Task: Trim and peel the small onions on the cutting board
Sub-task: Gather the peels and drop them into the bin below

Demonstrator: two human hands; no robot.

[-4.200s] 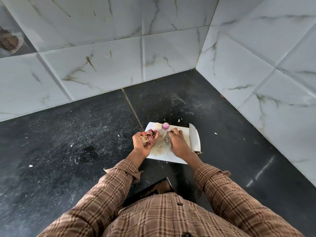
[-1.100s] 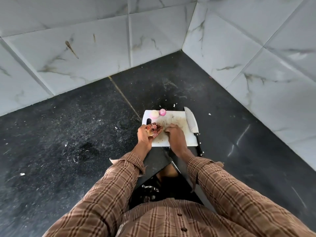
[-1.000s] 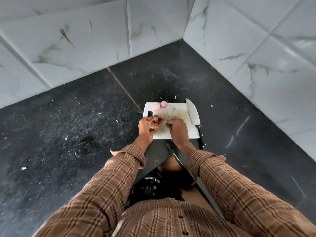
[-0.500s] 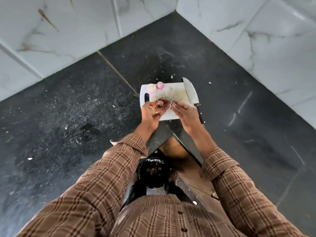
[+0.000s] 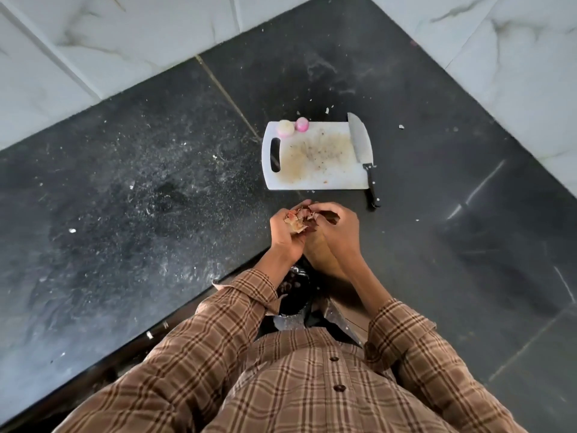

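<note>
Fingers point(image 5: 324, 210) of our right hand point(image 5: 338, 232) and left hand point(image 5: 285, 232) curl together around a clump of onion skins point(image 5: 299, 221), hiding what lies inside. Beyond, on the counter point(image 5: 125, 182), the cutting board point(image 5: 315, 170) carries two peeled onions point(image 5: 293, 126) at its far edge and a knife point(image 5: 362, 151).

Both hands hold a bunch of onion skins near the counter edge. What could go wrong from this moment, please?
1. The onion skins are a loose bunch held between the left hand and the right hand; flakes may drop on the counter or the floor.
2. The knife lies along the right side of the cutting board, its handle past the board's corner; a hand coming back could knock it.
3. The two peeled onions sit at the far edge and might roll off.
</note>
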